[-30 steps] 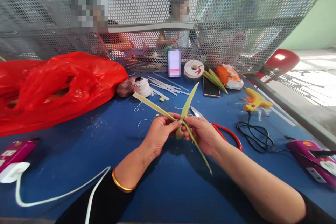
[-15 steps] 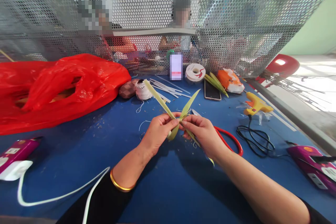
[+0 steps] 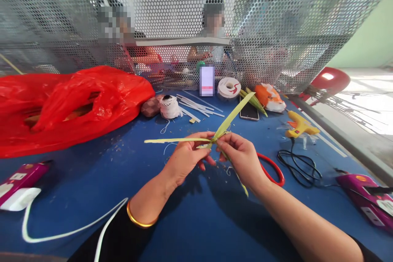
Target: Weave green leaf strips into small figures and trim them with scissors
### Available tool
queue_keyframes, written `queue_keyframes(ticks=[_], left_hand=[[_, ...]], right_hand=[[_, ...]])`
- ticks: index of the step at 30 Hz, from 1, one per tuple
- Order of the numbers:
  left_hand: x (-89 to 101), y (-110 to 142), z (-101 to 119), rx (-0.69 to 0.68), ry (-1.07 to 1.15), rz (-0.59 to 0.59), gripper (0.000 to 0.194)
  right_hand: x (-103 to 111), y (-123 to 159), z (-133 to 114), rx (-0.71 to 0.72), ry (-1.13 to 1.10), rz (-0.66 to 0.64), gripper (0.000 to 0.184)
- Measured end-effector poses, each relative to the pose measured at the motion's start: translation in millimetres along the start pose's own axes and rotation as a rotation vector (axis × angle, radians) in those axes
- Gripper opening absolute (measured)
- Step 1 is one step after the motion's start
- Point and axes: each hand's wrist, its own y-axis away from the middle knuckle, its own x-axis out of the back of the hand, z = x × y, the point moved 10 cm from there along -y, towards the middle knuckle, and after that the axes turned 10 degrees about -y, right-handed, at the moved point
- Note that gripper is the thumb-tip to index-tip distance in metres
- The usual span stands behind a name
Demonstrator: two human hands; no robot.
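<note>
My left hand (image 3: 186,156) and my right hand (image 3: 241,157) meet above the blue table (image 3: 190,213), both pinching crossed green leaf strips (image 3: 227,122). One strip runs out flat to the left, another rises up to the right, and a tail hangs below my right wrist. A gold bangle (image 3: 136,219) circles my left wrist. Red-handled scissors (image 3: 272,170) lie just behind my right hand.
A red plastic bag (image 3: 70,102) fills the left. A thread spool (image 3: 168,106), white strips (image 3: 196,104), tape roll (image 3: 229,87), phone (image 3: 248,112), yellow glue gun (image 3: 299,125) with black cord (image 3: 299,163) and purple tools (image 3: 364,194) lie around. Two people sit behind the perforated metal screen (image 3: 276,28).
The left strip has swung down from pointing up-left to lying nearly level toward the left. Both hands have kept their pinch at the crossing, and my left fingers have shifted under it.
</note>
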Motion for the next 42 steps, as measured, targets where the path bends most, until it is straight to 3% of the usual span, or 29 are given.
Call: queue_keyframes(ticks=[6,11,14,16,19,21,25,28,32,38,42], left_hand=[[-0.3,0.2,-3.8,0.045,0.193,-0.006,0.035],[-8.9,-3.9,-13.5,0.103,0.298,-0.089,0.035],[-7.0,-6.5,-14.3,0.105,0.272,-0.083,0.030],[-6.6,-6.7,-12.6,0.089,0.232,-0.083,0.028],[-16.4,-2.1,-10.3,0.065,0.164,-0.156,0.027],[-30.1,4.6,-11.6,0.064,0.109,-0.253,0.024],[-51.3,15.9,-20.0,0.091,-0.004,-0.384,0.022],[-51.0,13.9,-24.0,0.132,0.029,-0.371,0.023],[-28.9,2.6,-21.7,0.176,0.195,-0.232,0.024],[0.3,-4.8,-19.4,0.214,0.411,-0.076,0.023],[6.3,-6.2,-21.2,0.241,0.500,-0.062,0.024]], right_hand=[[-10.4,5.1,23.1,-0.170,-0.103,-0.040,0.023],[-16.4,6.6,23.7,-0.124,0.020,-0.098,0.023],[-15.7,6.4,1.9,0.065,0.352,-0.158,0.020],[-8.4,9.3,-26.8,0.299,0.626,-0.078,0.019],[-2.5,22.7,-66.2,0.617,0.800,0.067,0.014],[-12.8,31.5,-77.3,0.754,0.873,0.029,0.015],[-43.5,39.8,-68.1,0.792,0.892,-0.255,0.010],[-45.4,42.1,-66.3,0.762,0.732,-0.311,0.011],[-44.1,53.5,-74.8,0.899,0.699,-0.304,0.007],[-78.0,88.8,-55.7,1.300,1.141,-0.579,0.022],[-81.7,85.0,-47.0,1.314,1.237,-0.618,0.022]])
